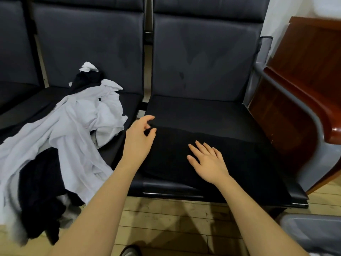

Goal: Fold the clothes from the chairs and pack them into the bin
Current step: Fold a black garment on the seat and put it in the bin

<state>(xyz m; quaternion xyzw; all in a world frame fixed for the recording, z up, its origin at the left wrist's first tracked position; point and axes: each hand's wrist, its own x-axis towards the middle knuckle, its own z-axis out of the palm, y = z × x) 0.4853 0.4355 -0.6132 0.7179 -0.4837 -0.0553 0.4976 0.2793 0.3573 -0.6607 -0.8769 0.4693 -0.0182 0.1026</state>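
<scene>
A black garment (pixel 239 163) lies spread flat on the seat of the right-hand chair (pixel 203 111). My right hand (pixel 208 161) rests on it with straight, spread fingers. My left hand (pixel 140 137) hovers at the garment's far left corner, fingers loosely curled, gripping nothing that I can see. A heap of white and black clothes (pixel 73 130) covers the middle chair's seat and spills over its front edge. A grey bin (pixel 313 233) shows at the bottom right on the floor.
A dark leather row of chairs (pixel 88 45) stands against the wall. A red-brown wooden cabinet (pixel 304 85) stands right of the metal armrest (pixel 295 100). Light wooden floor (pixel 175 228) lies in front of the seats.
</scene>
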